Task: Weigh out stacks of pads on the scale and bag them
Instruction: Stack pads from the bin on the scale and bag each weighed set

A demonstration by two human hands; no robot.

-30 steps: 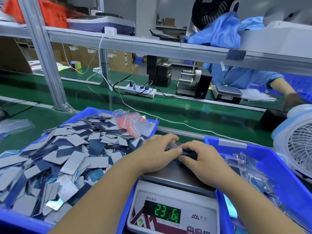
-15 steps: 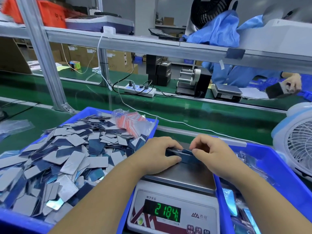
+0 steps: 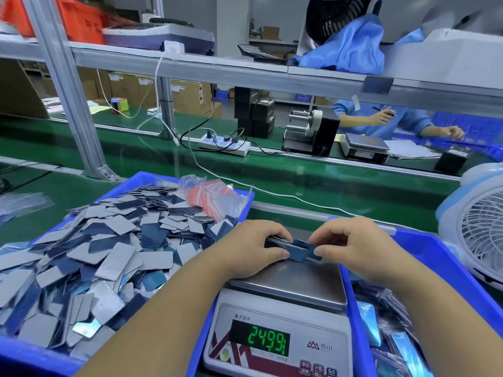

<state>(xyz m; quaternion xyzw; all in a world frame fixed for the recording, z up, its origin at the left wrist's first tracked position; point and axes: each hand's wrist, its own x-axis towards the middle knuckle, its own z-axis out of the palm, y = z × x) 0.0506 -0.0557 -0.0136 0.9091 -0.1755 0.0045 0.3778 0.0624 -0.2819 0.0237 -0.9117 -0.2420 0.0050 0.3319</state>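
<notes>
Counter: green surface [image 3: 313,183] running across the view, with an aluminium shelf frame [image 3: 68,85] standing on it.
Scale: digital scale [image 3: 283,322] directly in front of me, set between two blue bins; its steel pan [image 3: 299,281] is bare at the near side.
Display: green digits [image 3: 268,340] are lit; the last digits are hard to read with certainty.
Stack of pads: small dark-blue stack of pads [image 3: 296,247] above the far part of the pan, held between both my hands; whether it touches the pan cannot be told.
Left hand: my left hand [image 3: 250,251] grips the left end of the stack, fingers curled over the top and thumb at the near edge.
Right hand: my right hand [image 3: 353,246] pinches the right end of the stack between thumb and curled fingers.
Left bin: blue bin [image 3: 27,357] heaped with loose grey and blue pads [image 3: 109,254]; a bundle of red-striped zip bags [image 3: 212,197] lies at its far right corner.
Right bin: blue bin [image 3: 441,259] containing bagged pads [image 3: 392,330].
Fan: white desk fan [image 3: 479,227] just beside the right bin.
Background: a person in a blue sleeve [image 3: 381,123] works at the far side, near a second scale [image 3: 364,145].
</notes>
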